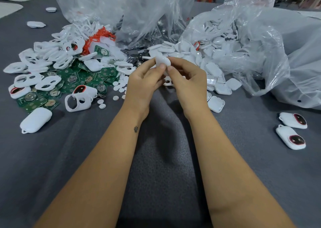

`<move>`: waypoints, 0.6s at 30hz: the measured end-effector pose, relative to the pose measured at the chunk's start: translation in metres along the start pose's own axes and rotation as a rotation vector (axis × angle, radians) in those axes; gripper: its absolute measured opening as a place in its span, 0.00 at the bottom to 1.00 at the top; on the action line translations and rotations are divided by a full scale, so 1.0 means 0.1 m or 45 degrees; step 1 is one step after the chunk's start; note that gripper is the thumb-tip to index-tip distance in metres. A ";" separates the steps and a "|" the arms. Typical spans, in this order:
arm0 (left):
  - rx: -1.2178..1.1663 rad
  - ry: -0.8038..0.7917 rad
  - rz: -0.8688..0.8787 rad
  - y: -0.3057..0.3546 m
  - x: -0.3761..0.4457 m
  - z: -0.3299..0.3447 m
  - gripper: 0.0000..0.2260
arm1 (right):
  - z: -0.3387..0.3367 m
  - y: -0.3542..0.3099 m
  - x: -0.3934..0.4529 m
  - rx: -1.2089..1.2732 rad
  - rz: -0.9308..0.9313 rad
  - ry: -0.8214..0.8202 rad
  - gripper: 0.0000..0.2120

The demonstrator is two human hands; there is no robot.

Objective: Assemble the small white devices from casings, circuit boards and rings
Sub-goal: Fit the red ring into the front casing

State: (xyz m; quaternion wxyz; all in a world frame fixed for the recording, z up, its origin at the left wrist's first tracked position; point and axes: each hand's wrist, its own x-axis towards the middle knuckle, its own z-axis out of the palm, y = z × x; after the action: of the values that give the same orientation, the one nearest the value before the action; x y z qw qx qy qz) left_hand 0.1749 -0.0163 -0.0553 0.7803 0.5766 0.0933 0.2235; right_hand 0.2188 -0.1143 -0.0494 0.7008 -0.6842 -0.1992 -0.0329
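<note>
Both my hands meet above the middle of the grey cloth and hold one small white casing (163, 61) between them. My left hand (145, 81) pinches its left side with thumb and fingers. My right hand (186, 79) pinches its right side. The casing's lower part is hidden behind my fingers. Green circuit boards (69, 79) lie in a heap at the left, mixed with white front casings with cut-outs (47, 82). White back covers (218, 88) spill from a clear bag at the right. Two assembled white devices (291, 130) with dark red windows lie at the right.
Clear plastic bags (251, 36) of parts stand across the back. Small white round pads (116, 88) lie scattered left of my hands. A closed white device (35, 120) lies at the left front. Orange netting (97, 38) sits in the back pile. Grey cloth (165, 158) covers the table.
</note>
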 end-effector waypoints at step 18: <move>-0.088 -0.062 -0.029 0.02 0.00 -0.02 0.07 | -0.05 -0.03 0.07 0.596 0.378 -0.014 0.10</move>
State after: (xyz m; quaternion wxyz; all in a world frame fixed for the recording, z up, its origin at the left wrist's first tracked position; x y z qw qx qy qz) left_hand 0.1734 -0.0144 -0.0543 0.8043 0.5533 0.0731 0.2039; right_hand 0.2258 -0.1175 -0.0446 0.8358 -0.5256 -0.1028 0.1209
